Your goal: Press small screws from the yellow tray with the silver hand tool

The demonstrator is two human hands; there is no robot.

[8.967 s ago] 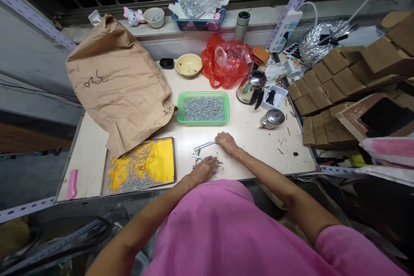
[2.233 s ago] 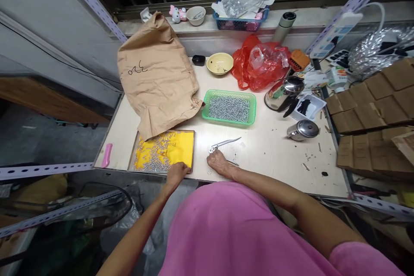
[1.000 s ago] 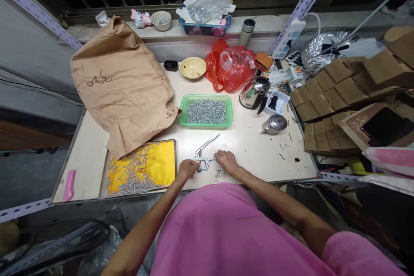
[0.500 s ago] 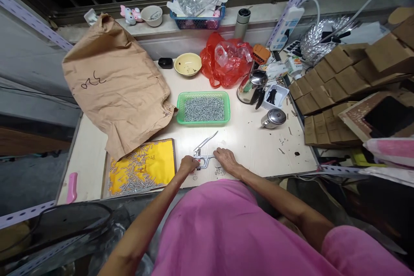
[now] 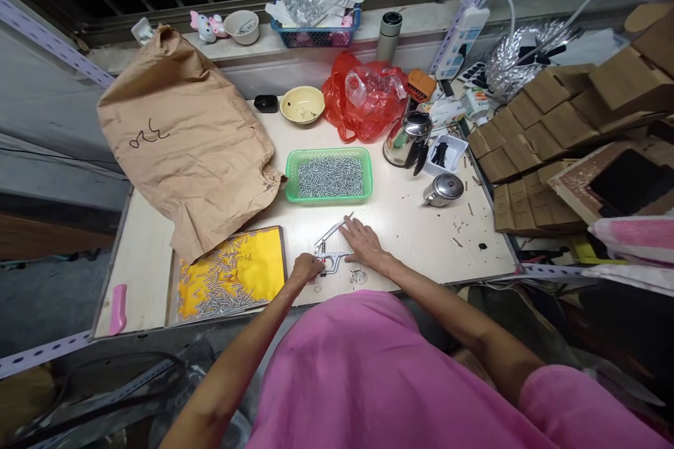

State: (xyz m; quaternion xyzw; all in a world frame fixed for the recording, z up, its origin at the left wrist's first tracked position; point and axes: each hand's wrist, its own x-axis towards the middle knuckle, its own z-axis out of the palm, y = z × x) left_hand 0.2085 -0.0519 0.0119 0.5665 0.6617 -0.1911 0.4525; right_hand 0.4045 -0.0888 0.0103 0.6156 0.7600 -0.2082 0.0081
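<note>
A silvery metal hand tool (image 5: pixel 331 261) lies on the table in front of me. It has a finger loop, a small dark spring and a long lever (image 5: pixel 331 230) angled up and away from its lower handle. My left hand (image 5: pixel 307 267) pinches the tool's left end, where a bit of red shows by the fingertips. My right hand (image 5: pixel 364 244) is spread, with its fingertips at the lever's far end and the thumb close by the lower handle. Whether those fingers press on the lever is hard to make out.
Beyond the tool stands a green basket (image 5: pixel 289 189) of small metal pins. A yellow tray (image 5: pixel 268 266) of loose pins lies left, partly under a brown paper bag (image 5: pixel 189 147). A glass kettle (image 5: pixel 405 140) and a metal-lidded pot (image 5: pixel 444 189) stand right, near stacked cartons (image 5: pixel 542 133).
My right hand has opened from its closed hold near the lower handle, its fingers reaching up to the lever's end. The left hand keeps its place on the tool.
</note>
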